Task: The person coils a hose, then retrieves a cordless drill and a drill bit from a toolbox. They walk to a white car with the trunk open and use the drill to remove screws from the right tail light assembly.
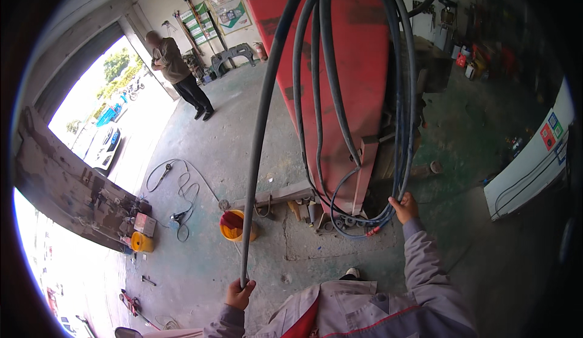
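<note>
The left hand [240,294] is gripping a dark hose [257,131], apparently keeping that strand clear of the coil [398,131]. The right hand [405,208] is pinching the coil's lower edge, seemingly steadying loops that are hanging before the red post [358,53].

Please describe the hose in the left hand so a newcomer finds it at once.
Look for the tall red panel. Before it hang dark hose loops, gathered at the right hand. This hose descends left of them to the left hand, single and nearly straight.
</note>
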{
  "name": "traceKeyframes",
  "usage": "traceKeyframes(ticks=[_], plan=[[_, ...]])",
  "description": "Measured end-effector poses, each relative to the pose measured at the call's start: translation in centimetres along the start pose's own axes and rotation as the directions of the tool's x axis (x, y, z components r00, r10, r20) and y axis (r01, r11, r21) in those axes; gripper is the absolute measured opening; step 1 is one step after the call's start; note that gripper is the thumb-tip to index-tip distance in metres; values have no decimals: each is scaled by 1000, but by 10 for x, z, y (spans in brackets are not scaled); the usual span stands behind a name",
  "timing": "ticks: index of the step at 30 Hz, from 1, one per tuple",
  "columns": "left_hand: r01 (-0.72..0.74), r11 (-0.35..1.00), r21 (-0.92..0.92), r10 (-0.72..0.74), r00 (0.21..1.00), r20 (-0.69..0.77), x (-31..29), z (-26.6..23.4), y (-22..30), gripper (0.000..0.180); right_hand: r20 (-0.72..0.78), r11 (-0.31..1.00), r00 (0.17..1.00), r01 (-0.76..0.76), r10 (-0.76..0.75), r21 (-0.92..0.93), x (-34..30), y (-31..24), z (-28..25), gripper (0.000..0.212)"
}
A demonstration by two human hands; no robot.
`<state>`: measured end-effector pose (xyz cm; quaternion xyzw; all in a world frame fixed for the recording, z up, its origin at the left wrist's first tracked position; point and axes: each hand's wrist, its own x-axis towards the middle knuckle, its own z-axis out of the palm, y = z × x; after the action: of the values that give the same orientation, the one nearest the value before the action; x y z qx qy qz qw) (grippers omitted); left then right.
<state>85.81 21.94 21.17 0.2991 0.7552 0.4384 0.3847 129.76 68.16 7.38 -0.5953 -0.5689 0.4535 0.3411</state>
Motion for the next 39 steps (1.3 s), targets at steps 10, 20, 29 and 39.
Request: traceKeyframes(ticks=[10,20,29,39], plan=[[-113,988,-105,128,980,151,-4,-12,-10,29,-304,528,434,638,-848,-561,-87,-207,36,90],[-241,958,-158,269,943,197,7,-47,24,32,-37,759,810,564,-586,327,-70,-314,114,42],[-336,923,-187,347,937,28,22,-64,48,35,336,751,741,330,-581,571,-154,-370,102,59],[-530,816,-232,527,846,-81,45,-48,94,35,428,805,700,579,-572,128,-80,-412,120,59]])
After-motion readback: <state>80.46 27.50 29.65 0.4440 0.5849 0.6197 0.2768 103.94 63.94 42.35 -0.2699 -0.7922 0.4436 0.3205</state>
